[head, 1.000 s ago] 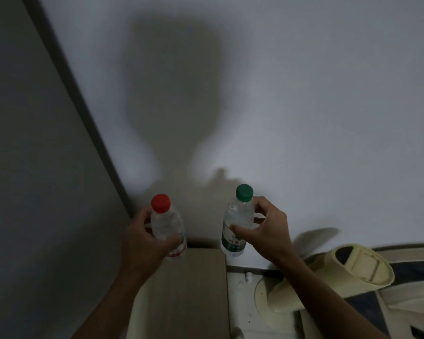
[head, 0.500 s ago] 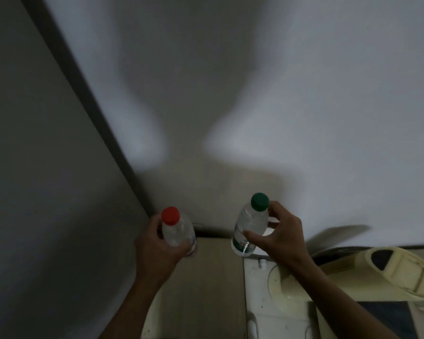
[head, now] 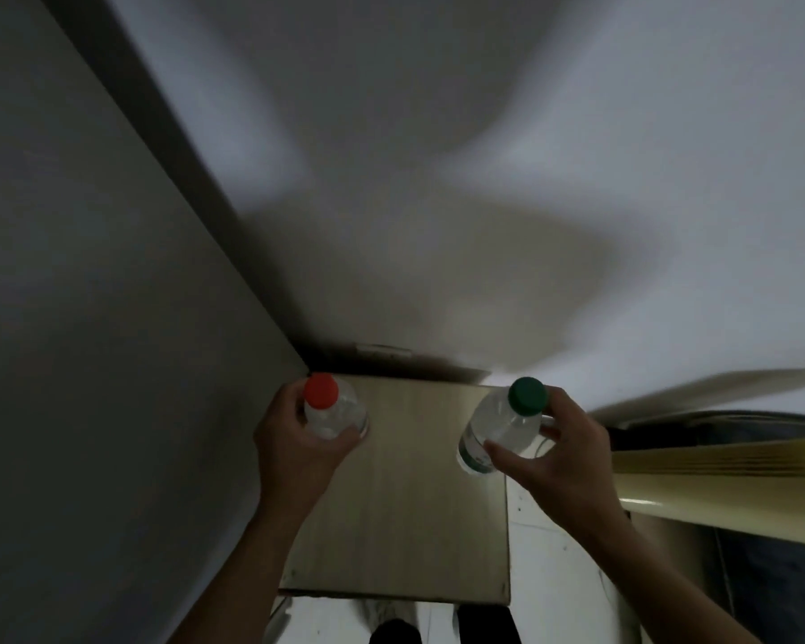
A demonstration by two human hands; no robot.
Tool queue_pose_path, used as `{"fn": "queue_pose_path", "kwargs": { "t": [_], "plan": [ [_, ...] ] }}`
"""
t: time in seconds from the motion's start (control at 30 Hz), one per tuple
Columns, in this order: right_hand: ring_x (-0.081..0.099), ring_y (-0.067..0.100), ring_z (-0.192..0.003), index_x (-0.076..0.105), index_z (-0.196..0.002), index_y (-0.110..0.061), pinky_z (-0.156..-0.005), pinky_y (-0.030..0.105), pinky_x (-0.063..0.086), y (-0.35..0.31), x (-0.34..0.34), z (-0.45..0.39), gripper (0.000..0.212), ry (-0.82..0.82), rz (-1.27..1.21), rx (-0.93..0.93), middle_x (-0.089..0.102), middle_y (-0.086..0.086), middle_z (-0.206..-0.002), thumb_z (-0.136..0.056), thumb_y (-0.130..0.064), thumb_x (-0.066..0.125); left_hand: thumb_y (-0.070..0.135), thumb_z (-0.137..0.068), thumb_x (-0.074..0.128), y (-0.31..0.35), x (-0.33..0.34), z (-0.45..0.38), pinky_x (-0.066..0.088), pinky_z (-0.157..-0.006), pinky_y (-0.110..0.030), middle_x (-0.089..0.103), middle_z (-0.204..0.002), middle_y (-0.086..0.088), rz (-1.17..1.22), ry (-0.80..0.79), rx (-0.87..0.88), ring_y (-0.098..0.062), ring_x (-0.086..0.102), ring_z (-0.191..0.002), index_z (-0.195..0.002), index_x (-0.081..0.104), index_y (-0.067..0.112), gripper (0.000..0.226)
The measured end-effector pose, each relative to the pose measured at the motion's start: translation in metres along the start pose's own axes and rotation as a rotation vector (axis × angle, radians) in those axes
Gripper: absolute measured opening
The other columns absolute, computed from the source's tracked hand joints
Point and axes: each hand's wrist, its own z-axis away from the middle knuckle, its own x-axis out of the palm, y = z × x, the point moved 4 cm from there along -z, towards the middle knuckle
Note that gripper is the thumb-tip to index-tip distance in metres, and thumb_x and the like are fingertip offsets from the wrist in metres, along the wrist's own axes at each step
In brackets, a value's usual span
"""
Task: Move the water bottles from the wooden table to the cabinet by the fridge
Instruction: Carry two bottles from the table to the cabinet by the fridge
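Note:
My left hand (head: 294, 446) grips a clear water bottle with a red cap (head: 333, 411), held upright over the back left corner of the light wooden cabinet top (head: 414, 495). A second clear bottle, with a green cap (head: 503, 427) and a green label, is held by my right hand (head: 554, 457) over the cabinet's right edge, tilted slightly. Whether either bottle's base touches the wood I cannot tell.
The grey side of the fridge (head: 89, 341) rises on the left, against the cabinet. A white wall (head: 484, 178) stands behind. A cream-coloured fan-like object (head: 716, 476) lies to the right on the pale floor (head: 554, 574).
The view has tipped downward and closer, so the whole cabinet top shows. Both bottles have come lower and forward over it, still held in my hands.

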Motion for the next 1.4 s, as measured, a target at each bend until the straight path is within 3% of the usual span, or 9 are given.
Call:
{"fn": "queue_pose_path", "kwargs": {
  "t": [0.2, 0.33, 0.47, 0.7, 0.8, 0.93, 1.07, 1.23, 1.4],
  "plan": [
    [0.056, -0.005, -0.1, 0.052, -0.116, -0.032, -0.081, 0.015, 0.045, 0.036, 0.039, -0.004, 0.071, -0.001, -0.034, 0.009, 0.055, -0.026, -0.106, -0.055, -0.057, 0.076, 0.047, -0.044, 0.086, -0.045, 0.026, -0.016, 0.056, -0.074, -0.034, 0.067, -0.093, 0.007, -0.02, 0.006, -0.032, -0.014, 0.065, -0.082, -0.1, 0.06, 0.03, 0.065],
    [0.055, -0.003, -0.099, 0.051, -0.116, -0.034, -0.083, 0.018, 0.045, 0.047, 0.058, -0.01, 0.072, 0.003, -0.058, 0.009, 0.054, -0.026, -0.108, -0.055, -0.067, 0.067, 0.03, -0.049, 0.095, -0.066, 0.041, -0.031, 0.058, -0.076, -0.039, 0.068, -0.095, 0.006, -0.049, 0.016, -0.026, -0.014, 0.066, -0.083, -0.102, 0.059, 0.03, 0.063],
    [0.056, -0.001, -0.098, 0.051, -0.116, -0.032, -0.085, 0.019, 0.046, 0.052, 0.07, -0.016, 0.071, -0.006, -0.045, 0.004, 0.052, -0.028, -0.108, -0.055, -0.063, 0.071, 0.05, -0.046, 0.083, -0.078, 0.053, -0.043, 0.058, -0.076, -0.038, 0.069, -0.099, 0.004, -0.057, 0.014, -0.014, -0.017, 0.068, -0.085, -0.104, 0.062, 0.024, 0.067],
    [0.056, 0.003, -0.1, 0.051, -0.115, -0.032, -0.086, 0.018, 0.046, 0.057, 0.076, -0.02, 0.067, -0.036, -0.033, 0.02, 0.055, -0.023, -0.108, -0.057, -0.048, 0.081, 0.043, -0.048, 0.088, -0.095, 0.065, -0.047, 0.056, -0.079, -0.042, 0.069, -0.099, -0.001, -0.11, 0.004, -0.008, -0.024, 0.066, -0.088, -0.105, 0.064, 0.018, 0.066],
    [0.056, 0.003, -0.101, 0.052, -0.116, -0.032, -0.086, 0.017, 0.045, 0.06, 0.077, -0.023, 0.069, -0.056, -0.037, 0.039, 0.056, -0.022, -0.111, -0.056, -0.054, 0.078, 0.034, -0.05, 0.094, -0.094, 0.066, -0.043, 0.053, -0.079, -0.035, 0.067, -0.098, 0.0, -0.129, 0.019, 0.037, -0.024, 0.065, -0.088, -0.103, 0.063, 0.016, 0.064],
    [0.055, 0.003, -0.1, 0.051, -0.116, -0.032, -0.086, 0.016, 0.045, 0.063, 0.085, -0.03, 0.068, -0.068, -0.01, 0.048, 0.057, -0.017, -0.113, -0.058, -0.043, 0.085, 0.024, -0.053, 0.096, -0.091, 0.067, -0.042, 0.044, -0.077, -0.015, 0.061, -0.097, 0.01, -0.146, 0.02, 0.117, -0.009, 0.059, -0.086, -0.102, 0.057, 0.035, 0.064],
    [0.056, 0.004, -0.101, 0.055, -0.118, -0.026, -0.087, 0.019, 0.047, 0.066, 0.091, -0.037, 0.07, -0.069, -0.019, 0.065, 0.059, -0.014, -0.114, -0.057, -0.048, 0.08, 0.029, -0.054, 0.096, -0.094, 0.068, -0.045, 0.05, -0.077, -0.026, 0.063, -0.098, 0.008, -0.173, 0.027, 0.123, -0.012, 0.062, -0.086, -0.104, 0.058, 0.034, 0.062],
    [0.056, 0.005, -0.1, 0.056, -0.119, -0.024, -0.085, 0.016, 0.045, 0.071, 0.102, -0.048, 0.069, -0.059, 0.025, 0.059, 0.056, -0.016, -0.113, -0.059, -0.03, 0.091, 0.026, -0.056, 0.096, -0.095, 0.068, -0.043, 0.046, -0.076, -0.017, 0.063, -0.098, 0.007, -0.161, 0.035, 0.115, -0.005, 0.059, -0.084, -0.102, 0.056, 0.035, 0.061],
    [0.054, 0.003, -0.101, 0.055, -0.118, -0.027, -0.082, 0.009, 0.038, 0.077, 0.121, -0.062, 0.068, -0.062, 0.035, 0.065, 0.053, -0.019, -0.111, -0.06, -0.029, 0.091, 0.023, -0.054, 0.096, -0.099, 0.071, -0.044, 0.051, -0.077, -0.029, 0.065, -0.1, 0.003, -0.173, -0.002, 0.114, -0.013, 0.062, -0.087, -0.103, 0.062, 0.021, 0.059]
  ]
}}
